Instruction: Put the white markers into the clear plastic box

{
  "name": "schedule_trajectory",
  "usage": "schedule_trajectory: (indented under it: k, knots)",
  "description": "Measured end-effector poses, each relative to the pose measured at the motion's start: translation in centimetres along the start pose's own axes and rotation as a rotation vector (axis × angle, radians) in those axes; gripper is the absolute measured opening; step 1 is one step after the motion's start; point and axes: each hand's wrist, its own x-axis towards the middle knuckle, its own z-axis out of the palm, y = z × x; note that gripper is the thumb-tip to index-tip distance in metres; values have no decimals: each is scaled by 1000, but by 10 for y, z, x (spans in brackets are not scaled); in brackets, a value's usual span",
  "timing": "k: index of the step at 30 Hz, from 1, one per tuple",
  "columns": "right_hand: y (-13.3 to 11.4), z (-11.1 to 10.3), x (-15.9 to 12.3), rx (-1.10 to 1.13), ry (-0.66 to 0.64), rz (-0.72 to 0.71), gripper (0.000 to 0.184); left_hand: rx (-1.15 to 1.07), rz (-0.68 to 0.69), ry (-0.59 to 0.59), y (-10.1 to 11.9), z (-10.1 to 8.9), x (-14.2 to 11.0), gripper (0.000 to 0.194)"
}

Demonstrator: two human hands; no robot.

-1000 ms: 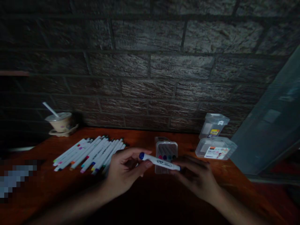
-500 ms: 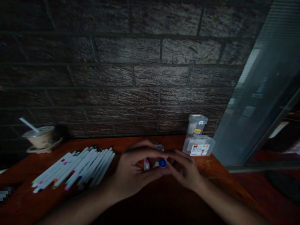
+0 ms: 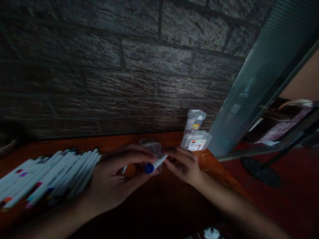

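A white marker (image 3: 159,161) with a round blue end lies slanted between my two hands, the blue end toward me and lower left. My left hand (image 3: 113,181) is curled round it, thumb below and fingers above near the blue end. With its fingertips, my right hand (image 3: 184,166) pinches the far end of the marker. Just behind the hands stands a clear plastic case (image 3: 149,142), partly hidden by my left fingers. On the table left of my left hand lie several white markers (image 3: 56,176) with coloured ends, side by side.
A clear box with a printed label (image 3: 196,142) and a taller clear container (image 3: 195,120) stand at the wooden table's (image 3: 119,138) back right. A brick wall (image 3: 139,83) rises behind. At the lower edge a white object (image 3: 211,233) shows partly.
My view has turned right, so the table things sit further left and the drink cup has left the frame. The marker has swung from end-on to slanted, showing its white side.
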Motion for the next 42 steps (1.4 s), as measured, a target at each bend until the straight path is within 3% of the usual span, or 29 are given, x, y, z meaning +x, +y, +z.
schedule_trajectory:
  k: [5,11,14,21,25,31,42]
  knots:
    - [3,-6,20,-80,20,-64,26,33,116,-65,5,-3,1,17]
    - [-6,7,67,-40,-21,-82,28,72,240,37,8,-17,9,15]
    - [-12,20,76,-14,-2,-68,30,57,239,70,7,-23,11,17]
    - [-13,37,51,-4,89,72,26,1,165,112,0,-25,12,21]
    - [-15,34,39,-14,85,52,20,-32,165,94,2,-21,13,25]
    - [-15,31,32,-69,74,-14,27,7,197,40,5,-18,11,25]
    - [-7,32,29,-93,100,-48,32,134,136,35,-17,-20,7,23]
